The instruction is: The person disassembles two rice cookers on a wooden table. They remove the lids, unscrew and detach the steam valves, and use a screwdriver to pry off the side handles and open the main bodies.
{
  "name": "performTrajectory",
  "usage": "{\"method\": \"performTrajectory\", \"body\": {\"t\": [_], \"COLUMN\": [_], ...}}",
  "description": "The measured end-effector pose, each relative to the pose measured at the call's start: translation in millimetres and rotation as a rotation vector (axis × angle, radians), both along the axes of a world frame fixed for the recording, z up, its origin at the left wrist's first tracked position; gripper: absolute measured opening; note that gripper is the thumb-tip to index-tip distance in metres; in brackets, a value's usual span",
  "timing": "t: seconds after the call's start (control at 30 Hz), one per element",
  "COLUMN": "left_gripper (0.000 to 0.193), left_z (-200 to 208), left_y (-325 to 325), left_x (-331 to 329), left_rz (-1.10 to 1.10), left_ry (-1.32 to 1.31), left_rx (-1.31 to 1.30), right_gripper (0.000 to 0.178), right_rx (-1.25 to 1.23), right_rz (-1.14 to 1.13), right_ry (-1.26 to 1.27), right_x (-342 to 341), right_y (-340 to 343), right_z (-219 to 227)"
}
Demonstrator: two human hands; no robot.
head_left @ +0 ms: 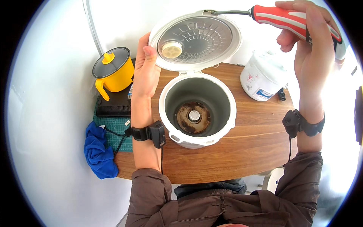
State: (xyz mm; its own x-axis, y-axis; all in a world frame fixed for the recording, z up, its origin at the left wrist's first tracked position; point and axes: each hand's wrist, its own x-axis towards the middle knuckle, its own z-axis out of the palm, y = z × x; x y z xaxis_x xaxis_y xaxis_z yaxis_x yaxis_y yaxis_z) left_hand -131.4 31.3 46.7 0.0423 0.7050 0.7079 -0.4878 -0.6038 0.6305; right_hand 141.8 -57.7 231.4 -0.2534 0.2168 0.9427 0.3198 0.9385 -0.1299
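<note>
A white rice cooker [163,109] stands on the table with its lid raised. Inside, the bare heating plate [185,122] is stained brown around a round metal centre. My left hand [146,72] grips the left edge of the lid [206,45], thumb on its inner side near a cream round vent cap [172,49]. High on the right, my right hand [315,45] is closed around the red and grey handle of a screwdriver [280,18]. Its shaft points left, and the tip meets the small latch recess [208,13] at the lid's upper edge.
A white flowered cooker [261,77] stands at the back right, a black plug [281,94] beside it. At left are a yellow pot [119,77] with a dark lid, a black brush-like object [113,110], a green cutting mat [118,143] and a blue cloth [99,153].
</note>
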Motion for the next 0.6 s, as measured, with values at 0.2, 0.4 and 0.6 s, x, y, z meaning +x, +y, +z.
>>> {"method": "performTrajectory", "body": {"t": [0.2,0.4,0.6], "left_gripper": [0.056,0.059,0.054], "left_z": [-0.3,0.7,0.5], "left_y": [-2.0,-0.9,1.7], "left_x": [-2.9,-0.5,0.6], "left_rz": [0.03,0.024,-0.013], "left_ry": [0.011,-0.046,-0.03], "left_rx": [-0.022,-0.062,-0.027], "right_gripper": [0.032,0.027,0.033], "right_rx": [0.038,0.037,0.305], "right_rz": [-0.163,-0.216,-0.102], "right_ry": [-0.092,-0.139,-0.436], "right_x": [-4.1,-8.5,12.0], "right_y": [3.9,-6.1,-10.2], "right_z": [16.3,-2.5,-49.0]}}
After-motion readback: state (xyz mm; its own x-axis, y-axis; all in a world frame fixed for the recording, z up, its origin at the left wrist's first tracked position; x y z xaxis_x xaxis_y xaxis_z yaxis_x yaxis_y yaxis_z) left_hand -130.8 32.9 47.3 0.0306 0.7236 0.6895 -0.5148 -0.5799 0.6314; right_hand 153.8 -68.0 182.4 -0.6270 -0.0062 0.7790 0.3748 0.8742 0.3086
